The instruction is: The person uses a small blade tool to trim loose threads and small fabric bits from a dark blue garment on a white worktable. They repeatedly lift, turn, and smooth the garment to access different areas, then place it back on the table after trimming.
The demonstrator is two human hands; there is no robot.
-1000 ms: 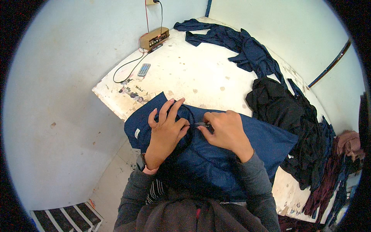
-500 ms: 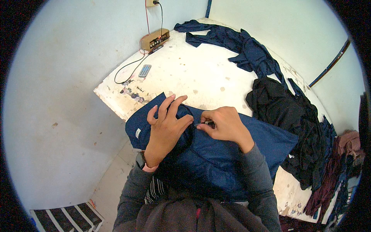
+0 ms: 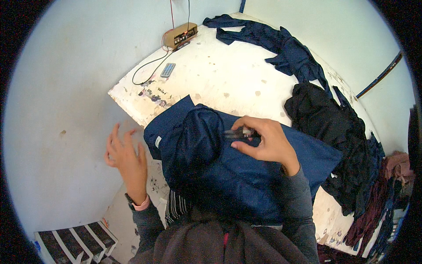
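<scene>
A navy blue garment [image 3: 255,185] lies spread over the table's near edge and my lap, with a rounded, bunched-up fold at its left part and a small white label near its left edge. My right hand [image 3: 268,138] is over the middle of the garment, closed around small thread snips [image 3: 241,133]. Their dark blades point left toward the fold and are slightly blurred. Off the garment's left side, my left hand [image 3: 129,160] is raised in the air, fingers spread and nothing in them.
On the white, paint-stained table [image 3: 220,75] are a remote control [image 3: 168,70] and a brown radio-like box [image 3: 181,35] with cables. Navy clothes [image 3: 290,55] and a black pile of cloth [image 3: 316,116] lie along the right side. Maroon garments [image 3: 371,215] hang at the far right edge.
My left hand has let go of the garment and moved left, away from it. My right hand has shifted slightly right with the snips, its fingers a little wider.
</scene>
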